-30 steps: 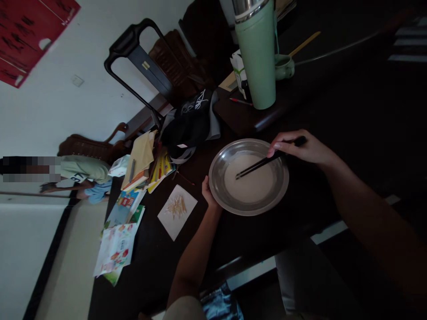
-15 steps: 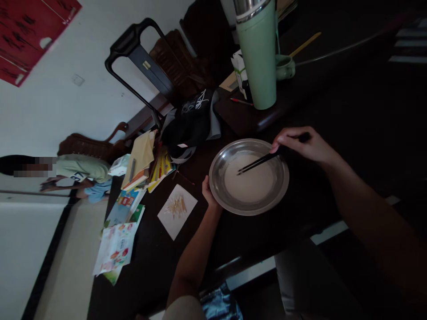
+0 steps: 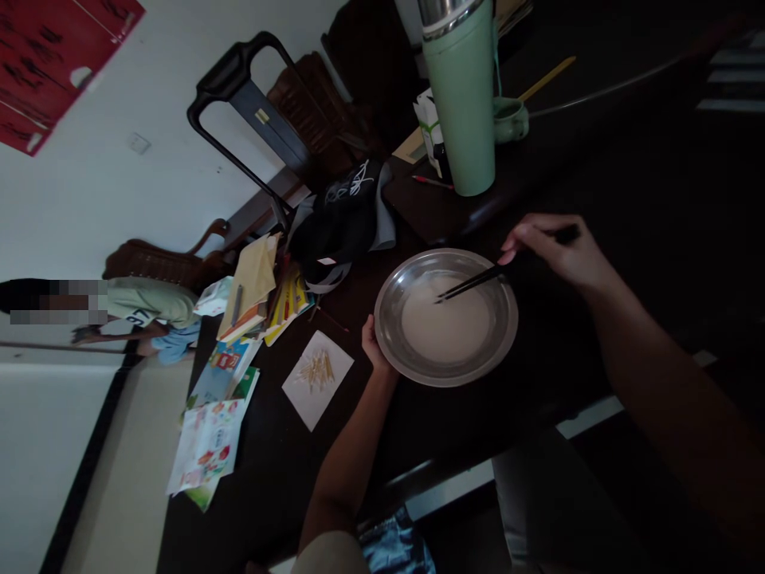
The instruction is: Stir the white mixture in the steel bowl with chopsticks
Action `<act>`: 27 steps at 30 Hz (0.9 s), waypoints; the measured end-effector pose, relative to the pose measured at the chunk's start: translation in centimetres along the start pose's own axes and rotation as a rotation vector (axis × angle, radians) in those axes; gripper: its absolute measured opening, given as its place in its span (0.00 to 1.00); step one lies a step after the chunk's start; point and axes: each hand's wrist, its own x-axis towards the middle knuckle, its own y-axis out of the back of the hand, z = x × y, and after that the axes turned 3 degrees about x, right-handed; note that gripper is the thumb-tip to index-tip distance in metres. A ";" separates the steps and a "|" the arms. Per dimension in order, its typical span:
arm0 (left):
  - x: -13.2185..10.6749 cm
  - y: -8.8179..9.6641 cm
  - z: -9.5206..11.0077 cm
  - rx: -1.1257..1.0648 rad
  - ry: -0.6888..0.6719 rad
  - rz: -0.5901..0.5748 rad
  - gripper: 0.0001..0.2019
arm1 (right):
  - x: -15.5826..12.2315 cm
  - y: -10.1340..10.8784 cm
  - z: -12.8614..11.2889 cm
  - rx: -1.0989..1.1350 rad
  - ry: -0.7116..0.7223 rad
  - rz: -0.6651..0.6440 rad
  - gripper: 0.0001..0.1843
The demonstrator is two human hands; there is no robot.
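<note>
A round metal plate (image 3: 391, 303) holding a pale liquid sits on the dark table (image 3: 287, 478). My left hand (image 3: 371, 344) grips the plate's near left rim with fingers curled. My right hand (image 3: 553, 247) is closed on a pair of black chopsticks (image 3: 472, 283), just past the plate's far right rim. The chopstick tips rest over the pale liquid near its upper edge.
A tall green flask (image 3: 463, 104) and a green cup (image 3: 510, 119) stand on a raised ledge behind the plate. A white paper with small sticks (image 3: 316, 379), books (image 3: 227, 383) and a black bag (image 3: 338, 219) lie left. Another person (image 3: 143, 311) is on the floor at far left.
My right hand has drawn back up and to the right, pulling the chopstick tips from the middle of the liquid toward its far edge. The left hand and plate stayed put.
</note>
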 end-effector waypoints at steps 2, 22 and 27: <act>-0.1 0.0 0.1 0.007 -0.003 -0.013 0.14 | 0.0 0.4 0.1 0.031 0.005 0.068 0.24; -0.2 -0.3 0.1 0.011 -0.008 -0.013 0.14 | 0.0 -0.4 -0.1 0.044 -0.046 -0.361 0.22; -0.2 -0.2 0.1 0.002 0.002 -0.025 0.13 | 0.0 -0.1 0.1 0.003 -0.005 -0.014 0.22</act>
